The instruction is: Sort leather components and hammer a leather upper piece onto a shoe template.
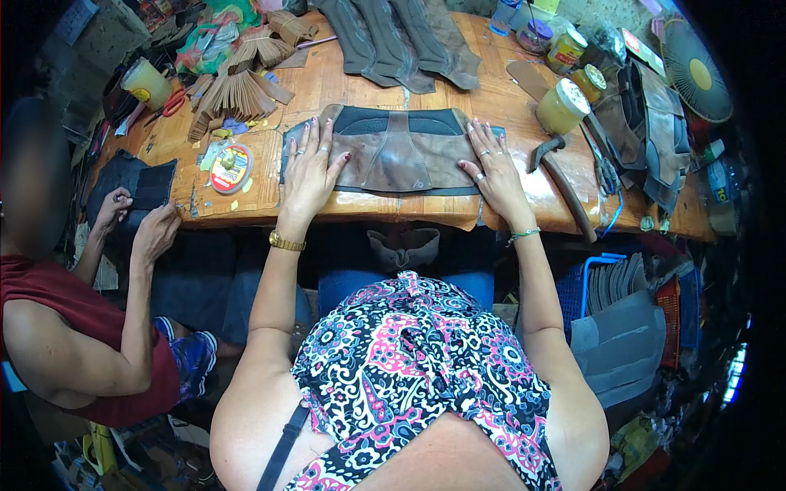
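A flat brown leather piece [397,155] with dark mesh panels along its far edge lies in front of me on the wooden table [270,196]. My left hand [311,170] rests flat on its left end, fingers stretched forward. On the opposite end my right hand [495,173] lies palm down, its fingers spread slightly and the thumb pointing inward. Both hands press on the piece without gripping it. Just right of my right hand are a hammer [547,153] and a curved dark handle-like bar [571,196].
At the left a co-worker's hands [147,225] handle dark material [135,192]. Stacked brown strips [233,98], a round lidded tub [231,168] and red scissors [173,102] lie nearby. Dark leather pieces [385,41] lie at the back. Right are glue jars [563,106] and a fan [697,72].
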Demonstrator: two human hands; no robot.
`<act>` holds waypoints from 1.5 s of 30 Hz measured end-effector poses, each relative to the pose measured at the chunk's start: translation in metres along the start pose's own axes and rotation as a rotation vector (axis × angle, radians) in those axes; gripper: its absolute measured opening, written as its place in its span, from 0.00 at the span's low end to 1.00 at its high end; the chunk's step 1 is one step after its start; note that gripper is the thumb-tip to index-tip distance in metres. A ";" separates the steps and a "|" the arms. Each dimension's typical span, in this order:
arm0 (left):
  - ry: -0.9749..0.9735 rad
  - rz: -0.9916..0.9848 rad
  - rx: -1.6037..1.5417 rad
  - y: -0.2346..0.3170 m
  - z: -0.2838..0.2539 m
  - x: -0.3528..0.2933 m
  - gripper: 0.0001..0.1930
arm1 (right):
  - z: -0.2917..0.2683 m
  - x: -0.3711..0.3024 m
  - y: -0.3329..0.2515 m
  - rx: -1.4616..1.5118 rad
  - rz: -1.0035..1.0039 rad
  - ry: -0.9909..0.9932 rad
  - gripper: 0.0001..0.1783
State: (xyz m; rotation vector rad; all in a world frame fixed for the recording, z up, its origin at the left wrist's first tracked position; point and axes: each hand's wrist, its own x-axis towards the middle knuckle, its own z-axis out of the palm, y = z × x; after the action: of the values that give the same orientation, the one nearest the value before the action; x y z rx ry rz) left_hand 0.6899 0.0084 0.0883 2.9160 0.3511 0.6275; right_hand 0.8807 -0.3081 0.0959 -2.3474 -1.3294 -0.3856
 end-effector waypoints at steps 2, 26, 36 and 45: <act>0.026 -0.053 0.003 0.003 0.000 0.001 0.40 | 0.001 0.000 0.004 -0.087 0.019 -0.036 0.39; -0.510 0.116 -0.401 0.083 0.043 0.157 0.45 | -0.074 -0.124 0.096 -0.485 0.392 0.197 0.36; -0.465 0.186 -0.405 0.112 0.063 0.156 0.39 | -0.101 -0.090 0.024 0.349 0.363 0.575 0.24; -0.294 0.188 -0.441 0.115 0.069 0.142 0.37 | -0.084 -0.085 0.046 0.358 0.470 0.404 0.23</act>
State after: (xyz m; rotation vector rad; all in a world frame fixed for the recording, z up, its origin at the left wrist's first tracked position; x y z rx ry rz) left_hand 0.8674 -0.0717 0.1021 2.5714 -0.0889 0.2457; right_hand 0.8745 -0.4332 0.1231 -2.0501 -0.5801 -0.4053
